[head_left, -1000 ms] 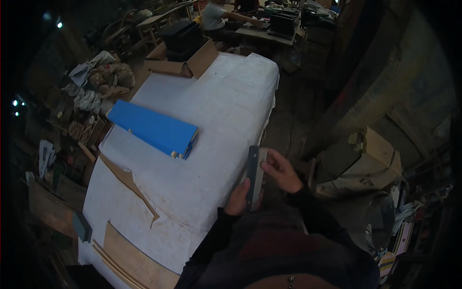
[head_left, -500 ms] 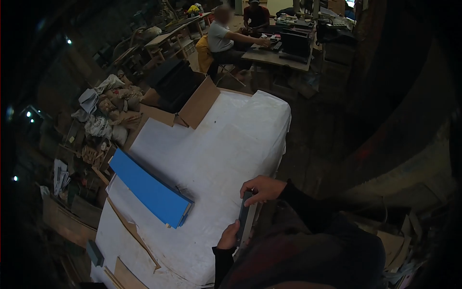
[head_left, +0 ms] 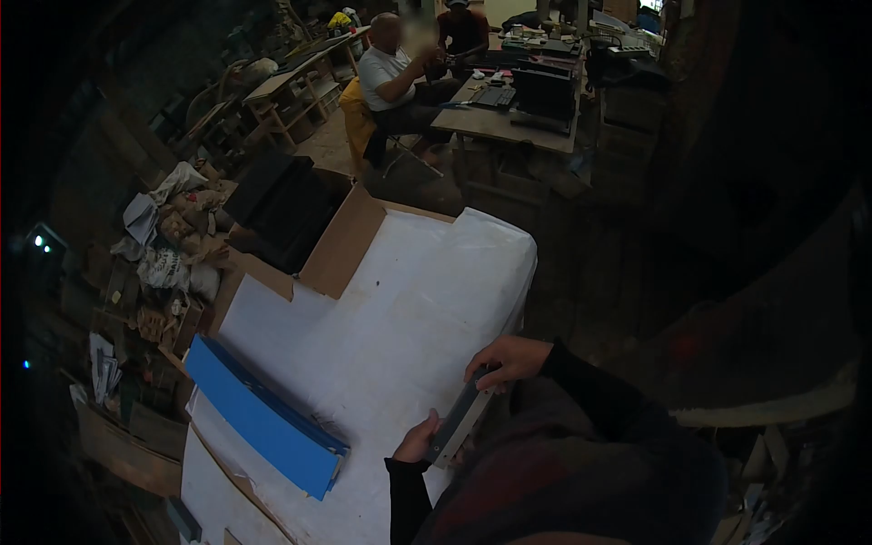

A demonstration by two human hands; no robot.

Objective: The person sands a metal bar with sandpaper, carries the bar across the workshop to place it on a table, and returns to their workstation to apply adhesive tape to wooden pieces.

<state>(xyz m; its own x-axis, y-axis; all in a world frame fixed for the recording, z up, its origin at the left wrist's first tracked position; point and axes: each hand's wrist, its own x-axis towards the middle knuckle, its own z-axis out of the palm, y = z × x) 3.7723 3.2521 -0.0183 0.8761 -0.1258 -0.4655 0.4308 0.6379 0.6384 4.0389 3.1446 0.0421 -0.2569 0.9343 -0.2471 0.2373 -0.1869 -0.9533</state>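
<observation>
Bar (head_left: 460, 416), dark grey with a paler side, is held in both hands at the table's right edge, close to the body. Left hand (head_left: 415, 443) grips its lower end, thumb on the dark face; right hand (head_left: 514, 358) closes over the upper end, fingers bent. Bar slants, upper end to the right; can't tell if it touches the table (head_left: 409, 313), which has a white cover. Long blue piece (head_left: 259, 413) lies on it, left of the hands, well apart. Cardboard box (head_left: 342, 245) at far left holds black things (head_left: 286, 211). Seated person (head_left: 392, 82) beyond.
</observation>
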